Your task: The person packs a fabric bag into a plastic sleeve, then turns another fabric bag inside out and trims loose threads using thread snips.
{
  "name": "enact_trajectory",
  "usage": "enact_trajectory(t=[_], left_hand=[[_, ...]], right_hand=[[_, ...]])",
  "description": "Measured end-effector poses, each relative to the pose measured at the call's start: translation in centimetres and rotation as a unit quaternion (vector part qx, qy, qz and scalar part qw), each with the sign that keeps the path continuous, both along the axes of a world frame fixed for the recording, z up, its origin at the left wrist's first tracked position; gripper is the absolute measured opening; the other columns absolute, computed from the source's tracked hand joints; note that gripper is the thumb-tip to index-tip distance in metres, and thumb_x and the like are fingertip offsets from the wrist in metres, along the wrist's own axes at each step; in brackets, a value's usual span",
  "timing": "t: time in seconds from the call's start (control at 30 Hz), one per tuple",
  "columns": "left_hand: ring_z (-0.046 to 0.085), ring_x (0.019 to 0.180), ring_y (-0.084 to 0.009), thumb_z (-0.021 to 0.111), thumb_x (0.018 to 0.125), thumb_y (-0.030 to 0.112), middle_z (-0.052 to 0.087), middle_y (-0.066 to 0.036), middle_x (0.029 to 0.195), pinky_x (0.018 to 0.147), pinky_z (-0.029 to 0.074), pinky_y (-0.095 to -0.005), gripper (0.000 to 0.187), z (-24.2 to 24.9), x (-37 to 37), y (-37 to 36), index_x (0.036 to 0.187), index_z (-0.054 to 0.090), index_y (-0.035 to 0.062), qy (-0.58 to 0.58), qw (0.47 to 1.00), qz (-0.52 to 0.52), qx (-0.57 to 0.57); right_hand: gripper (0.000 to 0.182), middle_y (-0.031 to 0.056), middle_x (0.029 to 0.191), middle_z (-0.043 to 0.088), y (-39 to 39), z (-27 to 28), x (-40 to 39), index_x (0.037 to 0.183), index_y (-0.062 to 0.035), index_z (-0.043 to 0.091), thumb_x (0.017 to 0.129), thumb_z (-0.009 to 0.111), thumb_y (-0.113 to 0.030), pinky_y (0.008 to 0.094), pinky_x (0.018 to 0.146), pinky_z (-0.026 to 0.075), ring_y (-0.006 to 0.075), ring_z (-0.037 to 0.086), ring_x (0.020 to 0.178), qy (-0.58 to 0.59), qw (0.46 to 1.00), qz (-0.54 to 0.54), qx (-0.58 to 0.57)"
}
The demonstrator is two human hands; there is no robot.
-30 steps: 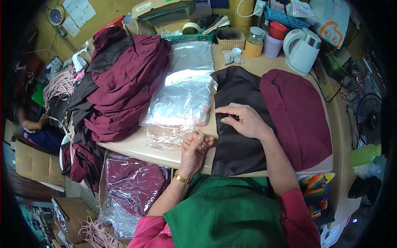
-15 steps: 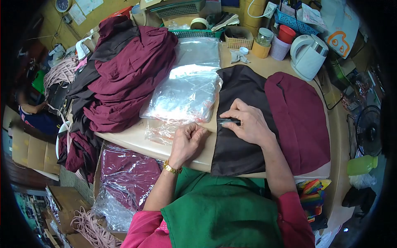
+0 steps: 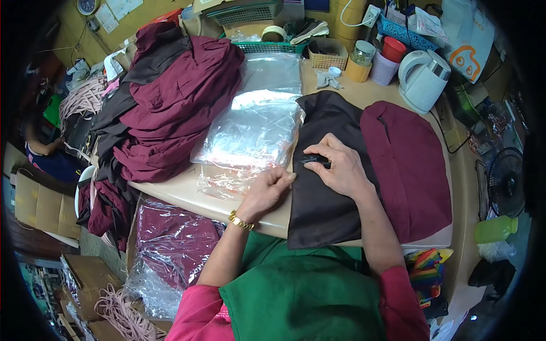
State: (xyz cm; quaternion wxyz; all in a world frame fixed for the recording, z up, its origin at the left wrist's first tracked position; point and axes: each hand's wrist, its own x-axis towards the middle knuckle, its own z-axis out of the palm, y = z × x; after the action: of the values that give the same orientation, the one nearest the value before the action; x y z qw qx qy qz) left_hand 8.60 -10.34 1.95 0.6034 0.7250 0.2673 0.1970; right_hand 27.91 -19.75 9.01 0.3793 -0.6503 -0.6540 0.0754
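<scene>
A flat black cloth panel (image 3: pixel 333 210) lies on the table in front of me, with a maroon cloth piece (image 3: pixel 412 176) along its right side. Over the black cloth, my right hand (image 3: pixel 344 170) is closed round small dark thread snips (image 3: pixel 314 159) that point left. My left hand (image 3: pixel 267 190) is pinched shut at the left edge of the black cloth. Whatever lies between its fingertips is too small to make out. Beyond the left hand, a stack of clear plastic bags (image 3: pixel 250 131) rests on the table.
A big heap of maroon and black cloth (image 3: pixel 176 108) covers the table's left part. At the back right stand a white kettle (image 3: pixel 424 82), a glass jar (image 3: pixel 363 52) and baskets. A box with plastic-wrapped maroon cloth (image 3: pixel 176 238) sits below left. Another person (image 3: pixel 48 153) is at far left.
My left hand has moved slightly right and up to the black cloth's edge. The snips have turned a little in my right hand, which stays nearly in place.
</scene>
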Motion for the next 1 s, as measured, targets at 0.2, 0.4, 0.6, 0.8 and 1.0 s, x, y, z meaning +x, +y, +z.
enact_trajectory(t=[0.2, 0.4, 0.6, 0.8, 1.0], left_hand=[[0.035, 0.059, -0.0002, 0.057, 0.102, 0.026, 0.047, 0.009, 0.067, 0.052, 0.027, -0.019, 0.027, 2.0, -2.5, 0.1, 0.082, 0.06, 0.0076, -0.086, 0.973, 0.036, -0.211], [0.032, 0.056, -0.0002, 0.057, 0.102, 0.026, 0.046, 0.009, 0.066, 0.05, 0.025, -0.0194, 0.027, 2.0, -1.9, -0.6, 0.082, 0.059, 0.0073, -0.109, 0.974, 0.077, -0.185], [0.034, 0.058, 0.0005, 0.058, 0.102, 0.025, 0.049, 0.009, 0.069, 0.051, 0.027, -0.0188, 0.026, 1.6, -2.0, -0.5, 0.083, 0.059, 0.0073, -0.122, 0.974, 0.062, -0.182], [0.036, 0.057, -0.0003, 0.056, 0.102, 0.026, 0.05, 0.008, 0.069, 0.05, 0.027, -0.0187, 0.026, 2.6, -1.6, -1.3, 0.084, 0.057, 0.0075, -0.157, 0.974, 0.053, -0.158], [0.044, 0.059, -0.0033, 0.052, 0.104, 0.027, 0.055, 0.003, 0.071, 0.049, 0.029, -0.0183, 0.025, 1.9, -3.5, -0.5, 0.086, 0.054, 0.0088, -0.196, 0.944, -0.062, -0.26]], right_hand=[[0.026, 0.0061, 0.085, 0.056, -0.2, 0.1, -0.1, 0.099, -0.0052, 0.071, 0.076, 0.079, -0.013, 0.0363, 0.065, 0.048, 0.0244, 0.061, 0.074, -0.008, 1.0, 0.02, 0.014], [0.024, 0.005, 0.083, 0.055, -0.7, 0.4, -1.2, 0.09, -0.0075, 0.069, 0.071, 0.08, -0.013, 0.037, 0.066, 0.048, 0.0244, 0.062, 0.075, -0.06, 0.997, 0.038, 0.001], [0.028, 0.0053, 0.086, 0.054, -0.8, 0.3, -1.8, 0.091, -0.0102, 0.06, 0.072, 0.079, -0.017, 0.0406, 0.066, 0.048, 0.0274, 0.062, 0.071, -0.058, 0.997, 0.041, 0.014], [0.028, 0.0065, 0.088, 0.054, -0.5, -0.4, -2.2, 0.089, -0.011, 0.056, 0.073, 0.078, -0.016, 0.0406, 0.065, 0.049, 0.029, 0.062, 0.071, -0.117, 0.993, 0.012, 0.007], [0.033, 0.0091, 0.106, 0.061, 2.1, -4.9, 0.9, 0.107, -0.0082, 0.06, 0.084, 0.072, -0.028, 0.045, 0.076, 0.051, 0.0345, 0.065, 0.091, -0.033, 0.992, -0.117, -0.025]])
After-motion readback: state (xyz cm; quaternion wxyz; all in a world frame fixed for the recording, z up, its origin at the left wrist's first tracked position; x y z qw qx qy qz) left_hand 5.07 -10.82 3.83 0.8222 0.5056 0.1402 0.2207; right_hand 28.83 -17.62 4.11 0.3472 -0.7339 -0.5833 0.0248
